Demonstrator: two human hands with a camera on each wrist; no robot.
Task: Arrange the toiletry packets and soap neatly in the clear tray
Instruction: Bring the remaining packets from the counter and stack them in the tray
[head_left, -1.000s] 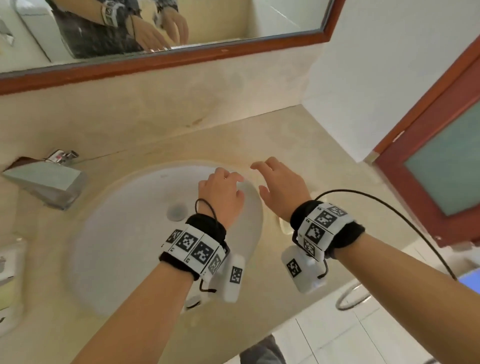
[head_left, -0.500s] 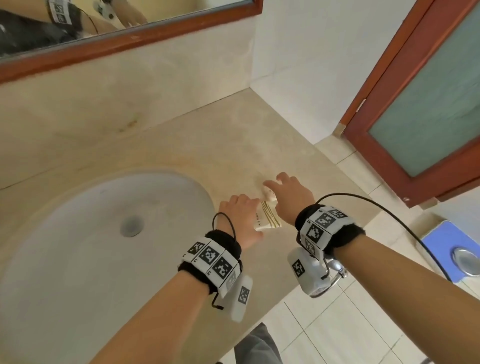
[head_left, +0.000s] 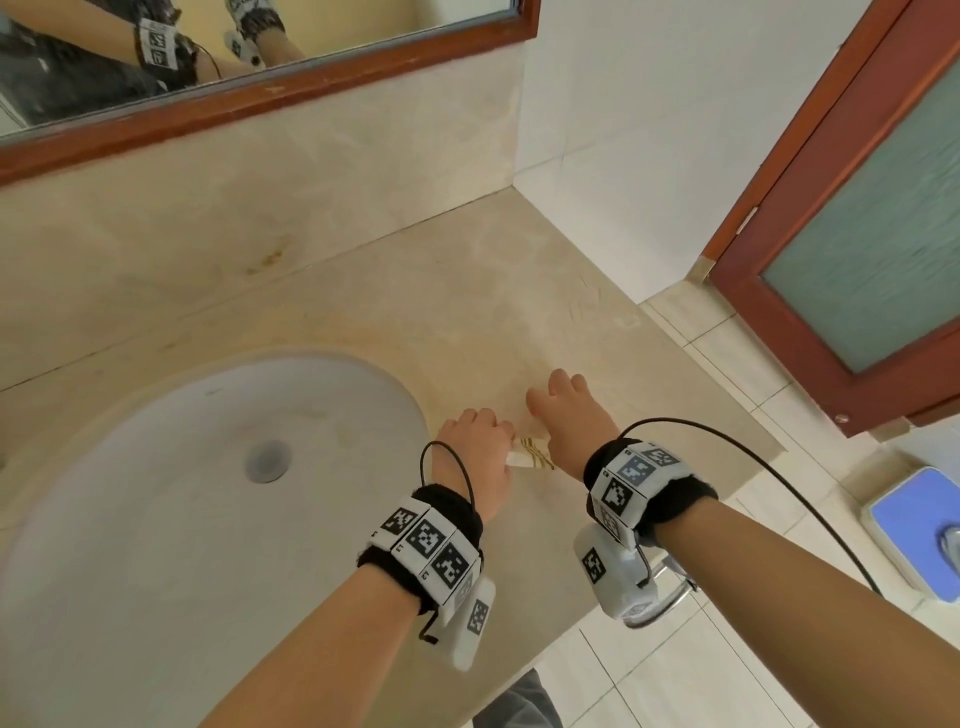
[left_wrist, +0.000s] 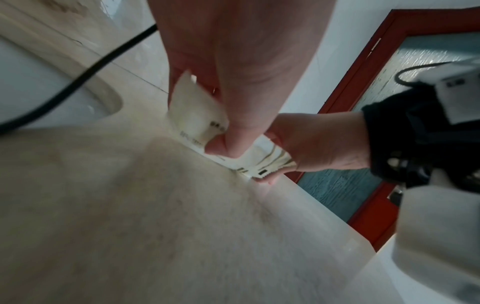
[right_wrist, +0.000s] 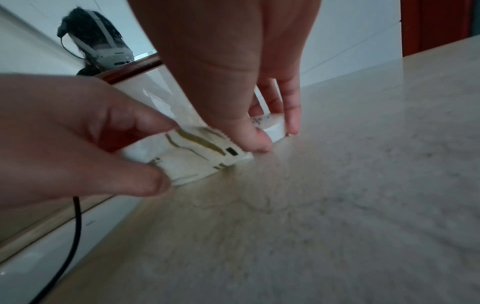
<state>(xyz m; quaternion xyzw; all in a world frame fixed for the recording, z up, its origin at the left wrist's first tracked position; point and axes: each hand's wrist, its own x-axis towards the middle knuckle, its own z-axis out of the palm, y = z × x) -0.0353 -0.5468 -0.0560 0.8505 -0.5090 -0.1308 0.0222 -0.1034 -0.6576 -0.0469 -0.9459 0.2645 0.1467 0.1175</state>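
A white packet with gold stripes (head_left: 531, 453) lies on the beige counter (head_left: 467, 322) just right of the sink. My left hand (head_left: 483, 431) pinches its left end between thumb and fingers; the left wrist view shows the packet (left_wrist: 197, 119) bent under the thumb. My right hand (head_left: 563, 405) is right beside it, and in the right wrist view its thumb and fingers curl round a small round white soap (right_wrist: 272, 125) on the counter, touching the packet (right_wrist: 197, 156). The clear tray is not in view.
The white sink bowl (head_left: 156, 493) fills the left. A mirror with a red-brown frame (head_left: 260, 98) hangs above. The counter ends at the white wall (head_left: 623, 130) on the right and at its front edge near my wrists. Beyond are a door (head_left: 857, 234) and a blue scale (head_left: 914, 525) on the floor.
The view has swung right, away from the tap. Both hands moved from over the sink down to the counter; the left has taken hold of the packet and the right has closed round the soap.
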